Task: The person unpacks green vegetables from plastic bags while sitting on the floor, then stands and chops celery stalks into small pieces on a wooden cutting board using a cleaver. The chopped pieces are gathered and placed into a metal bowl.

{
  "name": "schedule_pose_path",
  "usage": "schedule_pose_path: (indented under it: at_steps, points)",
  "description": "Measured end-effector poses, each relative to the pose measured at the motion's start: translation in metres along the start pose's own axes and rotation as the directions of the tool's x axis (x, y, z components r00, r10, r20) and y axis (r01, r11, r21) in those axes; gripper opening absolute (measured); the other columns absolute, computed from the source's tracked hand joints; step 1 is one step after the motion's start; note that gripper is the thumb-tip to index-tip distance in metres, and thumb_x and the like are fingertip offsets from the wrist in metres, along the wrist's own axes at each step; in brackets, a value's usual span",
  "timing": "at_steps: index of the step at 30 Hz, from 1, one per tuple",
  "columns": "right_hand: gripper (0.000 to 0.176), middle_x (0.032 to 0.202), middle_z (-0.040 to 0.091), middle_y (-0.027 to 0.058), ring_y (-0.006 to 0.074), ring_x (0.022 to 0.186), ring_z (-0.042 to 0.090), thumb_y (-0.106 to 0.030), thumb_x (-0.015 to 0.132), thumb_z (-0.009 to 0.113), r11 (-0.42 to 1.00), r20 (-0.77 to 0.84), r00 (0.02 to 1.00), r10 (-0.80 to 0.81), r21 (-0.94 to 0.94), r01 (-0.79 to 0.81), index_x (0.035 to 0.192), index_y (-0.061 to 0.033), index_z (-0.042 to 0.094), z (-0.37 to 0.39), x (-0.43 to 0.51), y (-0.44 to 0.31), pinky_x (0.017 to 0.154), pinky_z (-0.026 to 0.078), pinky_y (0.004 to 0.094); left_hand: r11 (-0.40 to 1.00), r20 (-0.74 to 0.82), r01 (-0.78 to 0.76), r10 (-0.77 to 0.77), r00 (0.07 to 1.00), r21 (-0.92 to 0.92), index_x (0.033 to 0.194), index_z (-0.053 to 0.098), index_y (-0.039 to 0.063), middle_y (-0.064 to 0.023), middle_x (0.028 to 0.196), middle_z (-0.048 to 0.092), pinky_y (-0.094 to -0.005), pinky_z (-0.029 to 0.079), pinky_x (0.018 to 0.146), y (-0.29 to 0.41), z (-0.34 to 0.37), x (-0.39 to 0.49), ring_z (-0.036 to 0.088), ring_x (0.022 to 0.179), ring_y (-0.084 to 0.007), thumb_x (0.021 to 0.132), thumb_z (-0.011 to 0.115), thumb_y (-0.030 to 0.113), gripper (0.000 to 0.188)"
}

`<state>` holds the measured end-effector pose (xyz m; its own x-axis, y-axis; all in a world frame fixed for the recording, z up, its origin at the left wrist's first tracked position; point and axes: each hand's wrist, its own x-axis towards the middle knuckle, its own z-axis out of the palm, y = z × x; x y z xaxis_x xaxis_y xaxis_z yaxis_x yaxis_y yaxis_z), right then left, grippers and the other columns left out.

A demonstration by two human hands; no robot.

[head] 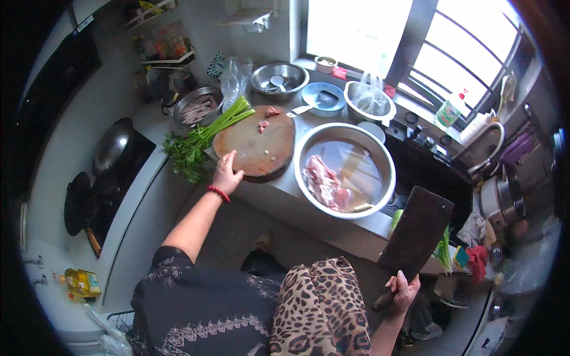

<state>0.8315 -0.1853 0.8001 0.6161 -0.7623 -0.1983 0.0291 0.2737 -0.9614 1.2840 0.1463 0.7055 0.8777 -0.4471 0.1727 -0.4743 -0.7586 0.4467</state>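
Observation:
My left hand (228,172) rests at the near left edge of a round wooden chopping board (256,142), its fingers apart and holding nothing. Small pieces of raw meat (263,126) and a few pale bits lie on the board. A bunch of leafy celery (196,147) lies across the board's left side, stalks on the wood. My right hand (403,293) grips a cleaver (418,231) by its handle, the broad dark blade raised in front of the counter at the right. Between my hands stands a large metal basin (389,178) with water and a chunk of raw meat (324,182).
Behind the board are a steel bowl (279,71), a bowl of meat (198,107), a blue plate (331,109) and a white basin (392,111). A dark sink (427,164) with a faucet (498,133) is at right; a wok (113,144) is left.

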Motion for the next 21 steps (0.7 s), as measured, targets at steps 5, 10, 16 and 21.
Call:
schedule_pose_path:
  at_steps: [5, 10, 16, 21]
  points:
    - [0.024, 0.066, 0.054, 0.0023, 0.0085, 0.045, 0.043, -0.002, 0.088, 0.056, 0.998, 0.053, 0.997, 0.061, -0.027, -0.059, 0.112, 0.0023, 0.055, 0.073, 0.0, 0.014, 0.05, 0.046, 0.0278, 0.955, 0.185, 0.148, -0.199, 0.962, 0.257, 0.146, 0.022, 0.002, -0.0213, 0.146, 0.035, -0.0399, 0.024, 0.116, -0.111, -0.026, 0.077, 0.03, 0.137, -0.0339, 0.07, 0.075, 0.025, 0.095]
    - [0.019, 0.065, 0.054, 0.0036, 0.0096, 0.047, 0.045, 0.001, 0.088, 0.055, 0.996, 0.04, 0.996, 0.083, -0.017, -0.082, 0.107, 0.0029, 0.054, 0.167, 0.018, 0.035, 0.05, 0.047, 0.0278, 0.971, 0.429, 0.159, -0.222, 0.876, 0.176, 0.151, 0.006, 0.006, -0.0239, 0.15, 0.028, -0.041, 0.024, 0.115, -0.165, -0.023, 0.165, 0.028, 0.139, -0.0363, 0.065, 0.081, 0.041, 0.119]
    - [0.017, 0.066, 0.056, 0.0035, 0.0096, 0.047, 0.047, 0.001, 0.087, 0.057, 0.984, -0.039, 0.986, 0.165, -0.061, -0.167, 0.104, 0.0014, 0.056, 0.254, 0.026, 0.046, 0.051, 0.047, 0.0271, 0.984, 0.682, 0.165, -0.165, 0.713, 0.065, 0.152, -0.008, 0.014, -0.0287, 0.145, 0.035, -0.0415, 0.03, 0.112, -0.186, -0.003, 0.22, 0.038, 0.133, -0.0388, 0.057, 0.084, 0.057, 0.139]
    - [0.015, 0.065, 0.056, 0.0035, 0.0096, 0.047, 0.047, 0.0, 0.087, 0.058, 0.977, -0.079, 0.977, 0.2, -0.053, -0.205, 0.102, 0.0017, 0.057, 0.287, 0.021, 0.063, 0.051, 0.047, 0.0266, 0.958, 0.672, 0.228, -0.055, 0.739, -0.173, 0.149, 0.02, 0.009, -0.0226, 0.136, 0.05, -0.0379, 0.037, 0.106, -0.201, -0.003, 0.231, 0.049, 0.125, -0.0312, 0.062, 0.084, 0.046, 0.114]
